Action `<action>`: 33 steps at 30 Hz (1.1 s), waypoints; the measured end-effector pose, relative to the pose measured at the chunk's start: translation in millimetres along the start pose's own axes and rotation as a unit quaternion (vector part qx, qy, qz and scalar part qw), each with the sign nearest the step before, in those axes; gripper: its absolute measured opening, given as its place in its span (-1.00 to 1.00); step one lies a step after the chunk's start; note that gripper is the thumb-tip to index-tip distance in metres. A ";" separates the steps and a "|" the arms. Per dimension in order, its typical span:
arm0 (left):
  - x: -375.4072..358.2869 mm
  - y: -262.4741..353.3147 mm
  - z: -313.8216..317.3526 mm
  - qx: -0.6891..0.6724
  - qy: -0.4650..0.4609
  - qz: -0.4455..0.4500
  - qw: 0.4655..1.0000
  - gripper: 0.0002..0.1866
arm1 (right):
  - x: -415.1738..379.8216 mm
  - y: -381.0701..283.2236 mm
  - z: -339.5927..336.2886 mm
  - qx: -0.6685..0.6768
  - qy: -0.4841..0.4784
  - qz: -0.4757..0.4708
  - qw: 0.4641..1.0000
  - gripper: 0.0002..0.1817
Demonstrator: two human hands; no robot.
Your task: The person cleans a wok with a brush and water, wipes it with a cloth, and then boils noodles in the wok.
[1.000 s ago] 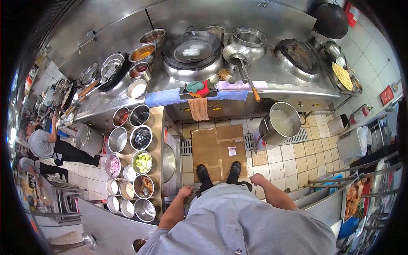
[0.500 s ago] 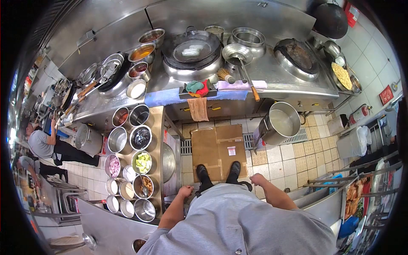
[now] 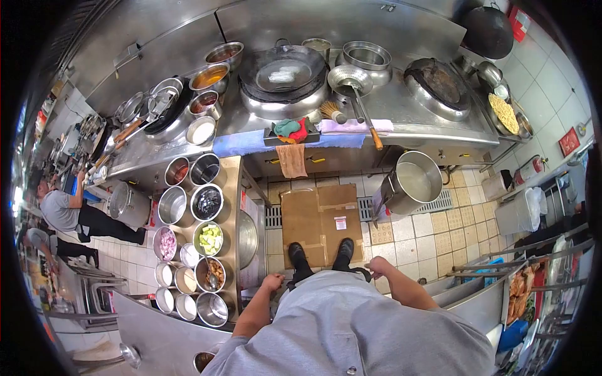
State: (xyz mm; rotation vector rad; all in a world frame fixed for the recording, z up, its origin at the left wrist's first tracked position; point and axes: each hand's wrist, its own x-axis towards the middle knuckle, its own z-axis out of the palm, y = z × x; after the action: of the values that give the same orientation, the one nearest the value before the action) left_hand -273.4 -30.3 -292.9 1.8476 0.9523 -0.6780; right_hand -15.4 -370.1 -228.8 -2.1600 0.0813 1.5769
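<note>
My left hand [image 3: 273,282] is beside my waist with its fingers curled in. On the other side of the grey shirt [image 3: 351,313], my right hand [image 3: 378,267] is also closed, near dark cloth at my hip. Whatever either hand may hold is hidden. Left of my left hand stands a rack of metal containers, with green chunks [image 3: 211,239], brown pieces in a bowl [image 3: 214,274] and chopped purple pieces [image 3: 165,243]. My shoes rest on flattened cardboard [image 3: 320,213].
A wok [image 3: 282,76] sits on the range ahead, with a strainer [image 3: 350,81] and a long-handled ladle beside it. A large pot [image 3: 417,178] stands at the right. Two people [image 3: 63,207] are at the far left. Metal shelving [image 3: 552,276] is at the right.
My right hand has shifted very slightly inward toward my waist. My left hand and the cookware look unchanged.
</note>
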 end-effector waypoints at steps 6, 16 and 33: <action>-14.0 15.9 -5.1 0.012 0.002 0.006 1.000 -0.63 | 53.9 32.5 -4.5 -0.428 0.011 -0.194 0.883 -0.66; -9.8 13.5 -6.7 0.026 -0.014 0.017 0.999 -0.62 | 37.8 22.2 -8.9 -0.344 0.184 -0.194 0.900 -0.67; -3.9 91.1 -14.1 -0.090 0.259 0.226 0.935 -0.64 | -14.8 -76.8 18.3 0.075 0.210 -0.291 0.930 -0.81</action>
State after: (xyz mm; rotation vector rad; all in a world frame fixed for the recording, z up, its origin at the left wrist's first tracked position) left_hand -198.8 -44.2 -240.5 2.0163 0.8259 0.1855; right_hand -12.8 -297.6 -194.4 -2.0988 -0.2732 0.7443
